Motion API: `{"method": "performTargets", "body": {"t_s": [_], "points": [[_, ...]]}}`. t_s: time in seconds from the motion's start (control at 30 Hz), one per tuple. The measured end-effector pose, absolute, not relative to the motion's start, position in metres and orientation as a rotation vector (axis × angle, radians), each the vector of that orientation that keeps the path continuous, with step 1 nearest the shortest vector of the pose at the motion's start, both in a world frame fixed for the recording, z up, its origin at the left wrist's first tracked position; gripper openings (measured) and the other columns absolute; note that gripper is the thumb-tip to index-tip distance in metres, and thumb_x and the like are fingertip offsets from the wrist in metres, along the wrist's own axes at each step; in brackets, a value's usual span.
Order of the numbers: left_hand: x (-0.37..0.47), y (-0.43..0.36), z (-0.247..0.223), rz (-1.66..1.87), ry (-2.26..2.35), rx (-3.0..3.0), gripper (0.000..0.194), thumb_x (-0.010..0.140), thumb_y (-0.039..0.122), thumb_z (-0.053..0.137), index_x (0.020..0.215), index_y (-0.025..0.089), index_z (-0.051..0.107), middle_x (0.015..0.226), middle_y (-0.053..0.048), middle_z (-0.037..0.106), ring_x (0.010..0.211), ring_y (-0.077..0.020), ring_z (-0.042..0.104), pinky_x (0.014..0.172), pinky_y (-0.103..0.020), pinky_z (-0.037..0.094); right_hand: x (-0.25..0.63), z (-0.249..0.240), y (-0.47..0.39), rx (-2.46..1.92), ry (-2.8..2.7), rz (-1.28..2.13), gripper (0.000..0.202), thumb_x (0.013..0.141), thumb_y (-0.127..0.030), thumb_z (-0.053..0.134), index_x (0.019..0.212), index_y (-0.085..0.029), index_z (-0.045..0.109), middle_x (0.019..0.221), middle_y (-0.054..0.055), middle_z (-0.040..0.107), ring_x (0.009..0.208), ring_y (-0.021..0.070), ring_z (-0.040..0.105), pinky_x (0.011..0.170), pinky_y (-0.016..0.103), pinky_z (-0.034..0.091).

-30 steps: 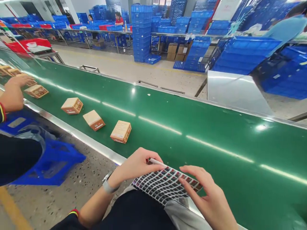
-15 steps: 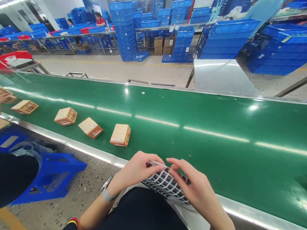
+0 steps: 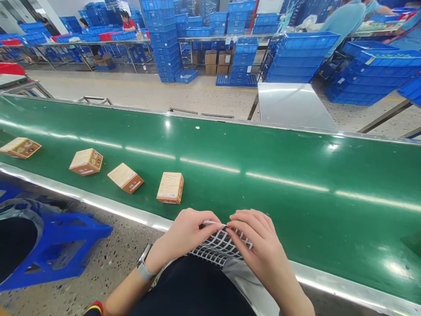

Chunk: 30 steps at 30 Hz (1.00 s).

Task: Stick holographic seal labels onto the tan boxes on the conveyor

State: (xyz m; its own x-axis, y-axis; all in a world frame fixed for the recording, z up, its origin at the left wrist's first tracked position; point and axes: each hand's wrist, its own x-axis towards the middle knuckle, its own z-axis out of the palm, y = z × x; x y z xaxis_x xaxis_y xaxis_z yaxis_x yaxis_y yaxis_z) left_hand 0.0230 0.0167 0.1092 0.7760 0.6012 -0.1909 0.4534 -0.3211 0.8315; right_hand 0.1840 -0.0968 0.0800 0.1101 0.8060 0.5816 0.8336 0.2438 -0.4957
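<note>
My left hand (image 3: 194, 230) pinches the upper edge of a sheet of stickers (image 3: 219, 245), a bendy sheet with small dark squares in a white grid. It curves down toward my lap. My right hand (image 3: 255, 239) has its thumb and index finger closed at the same edge, close by the left fingertips; whether a single sticker is between them I cannot make out. The nearest carton, a small cream and brown box (image 3: 170, 188), lies on the green conveyor belt (image 3: 279, 210) ahead of my left hand. Another brown box (image 3: 126, 177) lies tilted to its left.
Further left on the belt are a box (image 3: 86, 161) and one more box (image 3: 21, 148). A blue plastic stool (image 3: 69, 245) stands at lower left. Beyond the belt are a metal table (image 3: 292, 103) and stacked blue crates (image 3: 162, 44). People work in the background.
My right fingers have drawn closer together and nearer to the left fingertips at the sheet's edge. The nearest box appears slightly further right; the view has shifted a little.
</note>
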Motion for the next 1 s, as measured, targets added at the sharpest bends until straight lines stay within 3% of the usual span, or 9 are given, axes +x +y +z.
{"method": "performTargets", "body": {"t_s": [0.27,0.37,0.5,0.57,0.63,0.77,0.83,0.9,1.0], "points": [[0.020,0.015,0.104,0.243,0.906,1.823,0.024,0.089,0.029,0.057,0.079,0.016,0.075,0.064,0.002,0.066,0.058,-0.0118,0.050,0.054,-0.022,0.033,0.179,0.078,-0.089,-1.512,-1.758,-0.142,0.017,0.096,-0.011,0.057,0.097,-0.025,0.066,0.103,0.006,0.075,0.100,0.0250,0.068,0.097,0.048,0.045],[0.010,0.021,0.100,0.278,0.956,1.771,0.024,0.088,0.027,0.056,0.078,0.015,0.075,0.066,0.001,0.066,0.059,-0.0122,0.051,0.054,-0.022,0.034,0.185,0.080,-0.086,-1.423,-1.716,0.121,0.015,0.095,-0.016,0.058,0.092,-0.027,0.068,0.102,0.005,0.075,0.101,0.0253,0.069,0.093,0.046,0.050],[-0.018,0.031,0.094,0.182,0.897,1.750,0.020,0.083,0.025,0.061,0.074,0.015,0.075,0.065,0.000,0.068,0.062,-0.0139,0.056,0.056,-0.022,0.038,0.200,0.071,-0.064,-1.413,-1.380,0.622,0.014,0.095,-0.034,0.061,0.086,-0.026,0.068,0.102,0.007,0.076,0.098,0.0244,0.071,0.084,0.039,0.058],[-0.032,0.034,0.091,0.183,0.777,1.779,0.016,0.082,0.025,0.065,0.075,0.018,0.076,0.076,-0.002,0.074,0.075,-0.0172,0.063,0.065,-0.024,0.046,0.205,0.059,-0.044,-1.405,-1.152,0.811,0.021,0.094,-0.045,0.062,0.096,-0.025,0.068,0.108,0.009,0.076,0.102,0.0253,0.072,0.088,0.041,0.058],[-0.040,0.034,0.087,0.237,0.683,1.858,0.012,0.083,0.021,0.067,0.076,0.021,0.077,0.097,-0.005,0.078,0.098,-0.0219,0.065,0.084,-0.031,0.051,0.206,0.046,-0.022,-1.333,-1.011,0.972,0.036,0.088,-0.054,0.066,0.110,-0.025,0.065,0.118,0.011,0.074,0.110,0.0270,0.070,0.095,0.045,0.056],[-0.039,0.030,0.076,0.270,0.671,2.064,0.017,0.082,0.010,0.068,0.075,0.023,0.077,0.144,-0.004,0.059,0.143,-0.0300,0.039,0.116,-0.047,0.035,0.194,0.028,0.010,-1.222,-0.882,1.160,0.054,0.080,-0.058,0.074,0.122,-0.027,0.060,0.134,0.012,0.066,0.120,0.0290,0.065,0.102,0.050,0.051],[-0.033,0.028,0.067,0.233,0.675,2.126,0.018,0.082,0.009,0.069,0.073,0.023,0.076,0.153,-0.001,0.047,0.150,-0.0323,0.029,0.122,-0.053,0.024,0.188,0.024,0.016,-1.224,-0.812,1.140,0.055,0.076,-0.059,0.076,0.118,-0.026,0.062,0.134,0.012,0.065,0.117,0.0296,0.066,0.102,0.050,0.052],[-0.027,0.027,0.059,0.203,0.671,2.147,0.018,0.083,0.009,0.068,0.073,0.022,0.076,0.156,0.000,0.043,0.150,-0.0333,0.027,0.124,-0.055,0.019,0.185,0.022,0.017,-1.272,-0.755,1.088,0.053,0.073,-0.061,0.077,0.109,-0.025,0.066,0.129,0.011,0.068,0.113,0.0295,0.068,0.100,0.049,0.052],[-0.020,0.025,0.052,0.220,0.651,2.127,0.020,0.082,0.006,0.067,0.073,0.022,0.075,0.156,0.000,0.042,0.150,-0.0315,0.029,0.124,-0.050,0.024,0.188,0.022,0.013,-1.377,-0.722,1.051,0.045,0.072,-0.061,0.077,0.092,-0.021,0.071,0.121,0.011,0.071,0.105,0.0287,0.069,0.096,0.046,0.054]]}}
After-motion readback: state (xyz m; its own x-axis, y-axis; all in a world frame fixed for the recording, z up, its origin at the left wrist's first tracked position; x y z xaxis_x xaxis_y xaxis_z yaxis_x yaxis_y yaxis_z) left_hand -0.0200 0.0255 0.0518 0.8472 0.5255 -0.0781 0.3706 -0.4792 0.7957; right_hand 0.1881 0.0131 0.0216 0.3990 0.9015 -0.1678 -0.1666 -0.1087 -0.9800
